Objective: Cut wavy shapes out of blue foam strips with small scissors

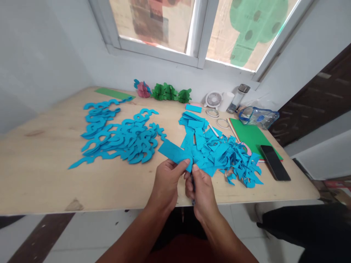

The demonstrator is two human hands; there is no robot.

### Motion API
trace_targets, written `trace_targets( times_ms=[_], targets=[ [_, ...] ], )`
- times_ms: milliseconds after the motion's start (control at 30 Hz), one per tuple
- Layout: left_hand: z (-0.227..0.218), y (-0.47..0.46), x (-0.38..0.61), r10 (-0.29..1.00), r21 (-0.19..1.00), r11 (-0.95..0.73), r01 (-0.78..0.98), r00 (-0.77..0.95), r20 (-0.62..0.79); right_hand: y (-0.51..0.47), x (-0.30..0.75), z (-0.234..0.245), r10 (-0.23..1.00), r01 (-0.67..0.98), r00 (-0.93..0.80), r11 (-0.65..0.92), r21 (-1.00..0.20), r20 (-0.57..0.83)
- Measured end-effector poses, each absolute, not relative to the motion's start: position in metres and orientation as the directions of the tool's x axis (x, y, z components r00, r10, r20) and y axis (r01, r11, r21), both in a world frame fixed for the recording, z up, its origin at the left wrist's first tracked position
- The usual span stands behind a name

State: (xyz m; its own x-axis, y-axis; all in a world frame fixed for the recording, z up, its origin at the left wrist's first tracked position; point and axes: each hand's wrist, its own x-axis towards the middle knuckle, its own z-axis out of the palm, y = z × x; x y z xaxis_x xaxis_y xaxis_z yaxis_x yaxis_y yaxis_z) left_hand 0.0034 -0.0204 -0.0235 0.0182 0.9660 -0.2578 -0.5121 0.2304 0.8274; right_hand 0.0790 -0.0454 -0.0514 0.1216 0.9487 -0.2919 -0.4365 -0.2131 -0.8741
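Observation:
A strip of blue paper is pinched between the thumb and fingers of my left hand. Closed around the dark handles of a pair of scissors, my right hand meets the strip's right end. The scissors' blades are mostly hidden by the paper and fingers. Just beyond my right hand lies a heap of blue paper scraps, with flat blue strips at its far side. Left of my hands, many curvy blue cut-outs are spread in overlapping rows on the wooden table.
A phone and green sheets lie at the right. Along the back stand green paper figures, a pink one, a small fan, a bottle and a clear pouch. Someone's dark-clothed leg is at lower right.

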Motion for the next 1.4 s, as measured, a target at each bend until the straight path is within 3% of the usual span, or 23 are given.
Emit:
trace_targets(
  times_ms=[867, 1400],
  targets=[
    [-0.028, -0.017, -0.007, 0.984, 0.910, 0.170, -0.378, 0.020, -0.176, -0.049, 0.083, -0.051, 0.956, -0.402, 0.080, -0.229, -0.887, -0.283],
    [-0.018, -0.008, -0.019, 0.974, 0.975, 0.146, -0.169, 0.195, -0.112, -0.047, 0.094, -0.052, 0.972, -0.379, -0.042, -0.230, -0.896, -0.232]
  ],
)
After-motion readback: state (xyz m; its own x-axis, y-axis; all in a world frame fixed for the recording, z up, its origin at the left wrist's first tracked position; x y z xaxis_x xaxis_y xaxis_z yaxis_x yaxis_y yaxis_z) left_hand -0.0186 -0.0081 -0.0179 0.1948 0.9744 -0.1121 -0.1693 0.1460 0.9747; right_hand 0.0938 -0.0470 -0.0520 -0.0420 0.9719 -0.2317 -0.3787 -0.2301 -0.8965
